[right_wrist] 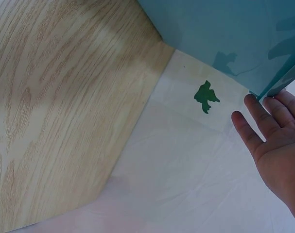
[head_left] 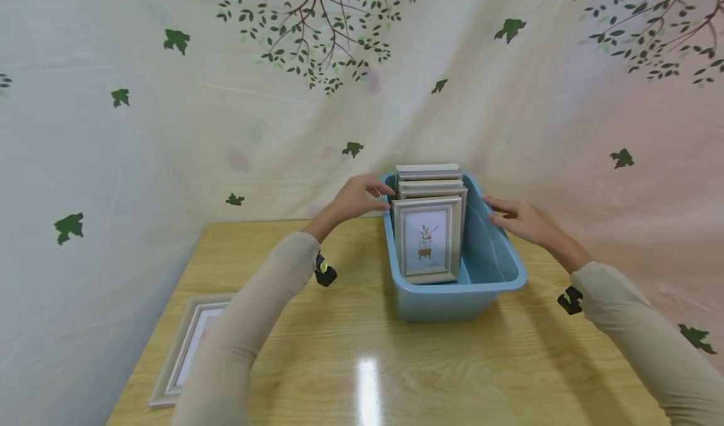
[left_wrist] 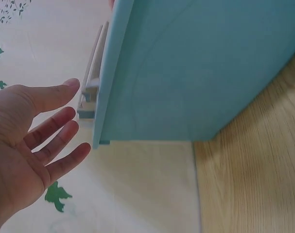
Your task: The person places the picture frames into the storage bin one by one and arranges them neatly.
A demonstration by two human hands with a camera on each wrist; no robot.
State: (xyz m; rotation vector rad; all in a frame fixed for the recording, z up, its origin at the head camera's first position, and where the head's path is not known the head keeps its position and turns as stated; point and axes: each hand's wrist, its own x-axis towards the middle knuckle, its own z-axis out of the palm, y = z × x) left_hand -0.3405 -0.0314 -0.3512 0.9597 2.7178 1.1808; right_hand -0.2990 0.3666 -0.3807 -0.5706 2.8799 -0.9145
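A light-blue plastic bin (head_left: 458, 306) stands on the table, holding several picture frames upright in a row along its left side. The front picture frame (head_left: 428, 237) shows a potted plant print. My left hand (head_left: 362, 198) is at the bin's left rim beside the frames, thumb and fingers apart with nothing between them. In the left wrist view, the fingers of the left hand (left_wrist: 35, 141) are spread just off the frame edges (left_wrist: 89, 92). My right hand (head_left: 519, 220) holds the bin's right rim; the right wrist view has its fingers (right_wrist: 261, 116) under the rim, the thumb mostly hidden.
Another picture frame (head_left: 183, 350) lies flat on the table's left side, partly covered by my left sleeve. Behind the wooden table (head_left: 317, 350) hangs a pale curtain (head_left: 271, 131) printed with leaves and birds. The bin is close to the curtain.
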